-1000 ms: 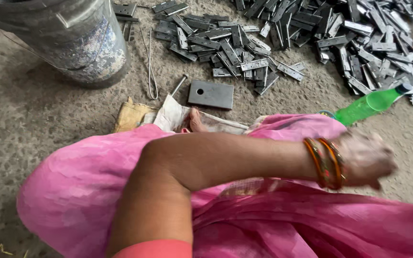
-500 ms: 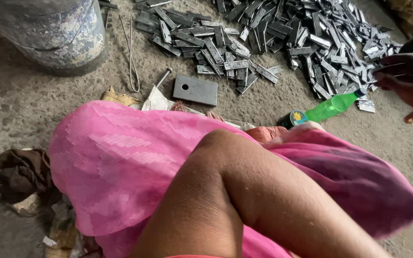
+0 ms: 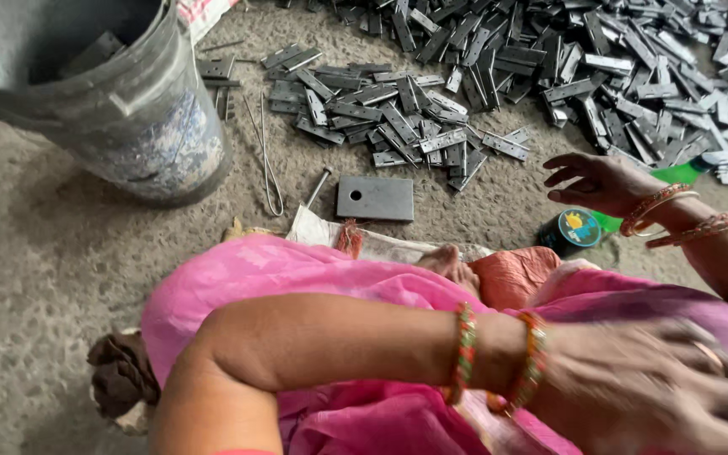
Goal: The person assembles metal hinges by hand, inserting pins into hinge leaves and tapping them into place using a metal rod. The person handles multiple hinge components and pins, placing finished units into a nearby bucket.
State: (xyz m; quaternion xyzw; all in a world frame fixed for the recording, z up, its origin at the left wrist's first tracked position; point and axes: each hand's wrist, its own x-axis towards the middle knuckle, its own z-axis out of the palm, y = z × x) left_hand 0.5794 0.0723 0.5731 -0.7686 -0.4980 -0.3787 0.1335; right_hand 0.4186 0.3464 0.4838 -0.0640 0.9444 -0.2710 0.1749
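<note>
Reaching out over the concrete floor (image 3: 35, 278), my right hand (image 3: 596, 181) is hovering with fingers spread wide, holding nothing. Just below it a dark round lid (image 3: 572, 229) and a green plastic piece (image 3: 676, 175) are lying. Beyond its fingertips, the heap of grey metal hinge plates (image 3: 499, 76) is spreading. Off to its left a single flat steel plate (image 3: 375, 198) is resting near a grey bucket (image 3: 128, 118). My left hand (image 3: 650, 388) is crossing my pink-draped lap (image 3: 297, 270); it is blurring, so I cannot tell its grip.
</note>
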